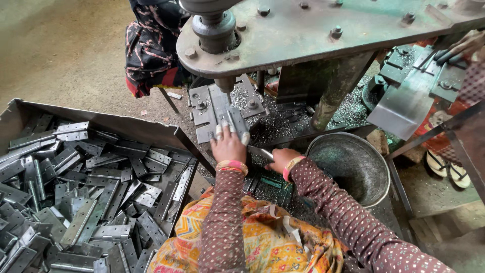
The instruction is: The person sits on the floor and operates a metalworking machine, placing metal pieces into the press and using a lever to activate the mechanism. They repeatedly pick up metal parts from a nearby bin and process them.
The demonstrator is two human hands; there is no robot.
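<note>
Lying under the left hand (228,144), hinge plate (233,121) points away lengthwise.

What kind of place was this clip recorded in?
Most likely a small metalworking workshop making hinges: a heavy press machine, a box heaped with metal hinges, and metal shavings under the press, where the left hand holds a piece.

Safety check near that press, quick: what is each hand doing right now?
Left hand: closed on a metal hinge resting on the press fixture.
Right hand: closed on a flat metal piece.
</note>
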